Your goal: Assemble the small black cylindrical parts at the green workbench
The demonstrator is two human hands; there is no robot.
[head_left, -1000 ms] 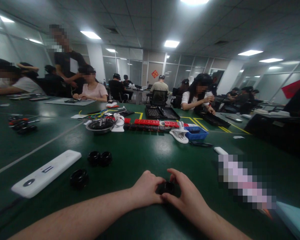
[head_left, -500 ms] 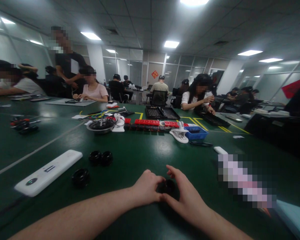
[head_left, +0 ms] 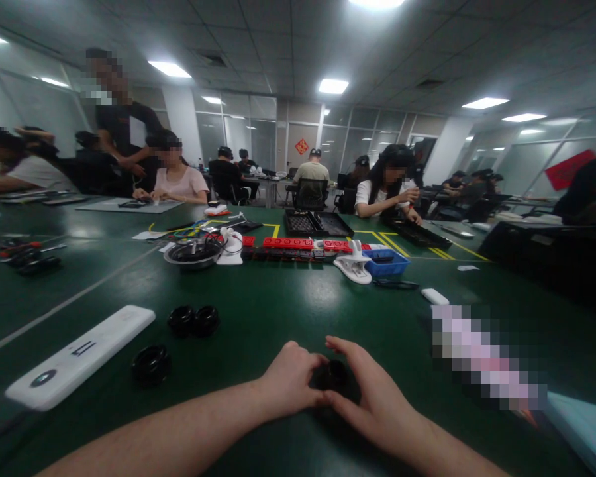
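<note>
A small black round part [head_left: 336,374] sits on the green table between my two hands. My left hand [head_left: 294,379] has its thumb and fingers curved round the left side of the part. From the right, my right hand [head_left: 365,384] is spread, its thumb near the part's front and its fingers behind it. The thumb tips meet or nearly meet. To the left lie a pair of black rings [head_left: 193,320] side by side and another black ring [head_left: 151,364] nearer to me.
A white power strip [head_left: 82,358] lies at the left. Farther back are a bowl of cables [head_left: 179,260], red and black strips [head_left: 288,244], a white clamp [head_left: 353,265] and a blue bin [head_left: 386,262]. People sit beyond.
The view has turned slightly, so most things appear a little farther left. Both hands remain round the black part, with little visible movement.
</note>
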